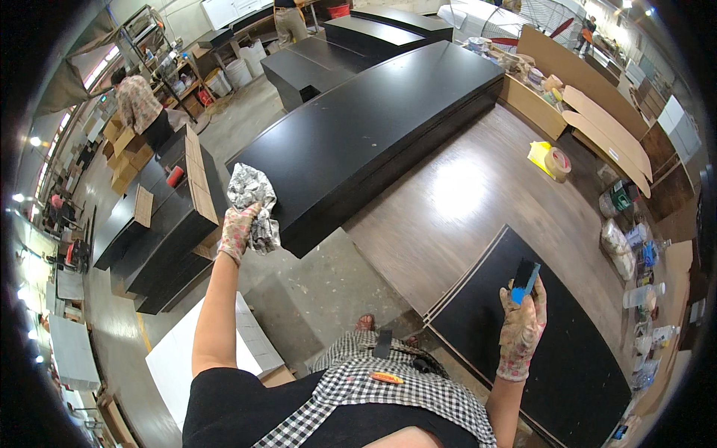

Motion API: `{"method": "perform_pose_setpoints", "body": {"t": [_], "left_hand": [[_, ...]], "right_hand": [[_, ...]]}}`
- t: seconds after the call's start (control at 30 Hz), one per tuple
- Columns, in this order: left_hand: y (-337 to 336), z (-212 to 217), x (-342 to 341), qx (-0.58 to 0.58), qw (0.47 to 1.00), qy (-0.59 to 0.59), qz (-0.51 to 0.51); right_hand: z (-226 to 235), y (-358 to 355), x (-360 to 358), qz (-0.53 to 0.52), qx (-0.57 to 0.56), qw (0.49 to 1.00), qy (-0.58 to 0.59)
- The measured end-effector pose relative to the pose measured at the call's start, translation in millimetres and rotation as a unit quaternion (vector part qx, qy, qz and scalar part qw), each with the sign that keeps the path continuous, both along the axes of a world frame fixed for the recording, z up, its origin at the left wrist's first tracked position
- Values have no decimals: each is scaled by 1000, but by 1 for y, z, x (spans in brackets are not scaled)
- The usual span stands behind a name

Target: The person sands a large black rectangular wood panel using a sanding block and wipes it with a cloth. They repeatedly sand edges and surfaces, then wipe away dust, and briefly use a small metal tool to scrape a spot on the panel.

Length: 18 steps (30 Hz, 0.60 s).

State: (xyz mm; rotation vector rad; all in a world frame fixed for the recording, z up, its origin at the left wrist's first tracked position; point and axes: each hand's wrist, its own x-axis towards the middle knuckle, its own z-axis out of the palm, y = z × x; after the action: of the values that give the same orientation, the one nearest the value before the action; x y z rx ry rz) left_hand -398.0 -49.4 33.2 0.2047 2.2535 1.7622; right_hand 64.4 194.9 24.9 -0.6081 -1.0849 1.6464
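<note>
Workshop floor point(299, 280) in grey concrete is seen around a brown, wood-toned counter point(418, 213), with shelving point(179, 82) and cardboard cartons point(127, 157) set behind at left. By the left hand point(237, 230), closed in a patterned glove, a crumpled silver sheet point(252, 188) is gripped at the near left end of a long black stack point(358, 134); whether the stack is touched by the sheet cannot be told. By the right hand point(521, 328), similarly gloved and partly curled, a small black-and-blue tool point(527, 276) is pinched upright over a black panel point(534, 351) at the counter's near side. On the counter, a roll of tan tape point(557, 163) is set against a yellow item point(538, 154), near an open cardboard box point(532, 108) filled with assorted supplies. White panels point(175, 358) are stacked below the left forearm. Toward the rear, 1 person point(138, 104) in a floral top is seen from behind.
</note>
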Motion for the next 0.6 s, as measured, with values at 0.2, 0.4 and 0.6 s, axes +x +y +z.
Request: {"method": "perform_pose_setpoints", "body": {"t": [0.2,0.4,0.6], "left_hand": [[-7,-4,-15,-30,999,-34,-7],[-6,-18,-37,-64,994,-23,80],[-7,-6,-23,-70,996,-36,32]], "right_hand": [[-6,6,30,4,1,1000,0],[-13,12,38,14,-65,998,1],[-12,11,24,4,-69,998,-13]]}}
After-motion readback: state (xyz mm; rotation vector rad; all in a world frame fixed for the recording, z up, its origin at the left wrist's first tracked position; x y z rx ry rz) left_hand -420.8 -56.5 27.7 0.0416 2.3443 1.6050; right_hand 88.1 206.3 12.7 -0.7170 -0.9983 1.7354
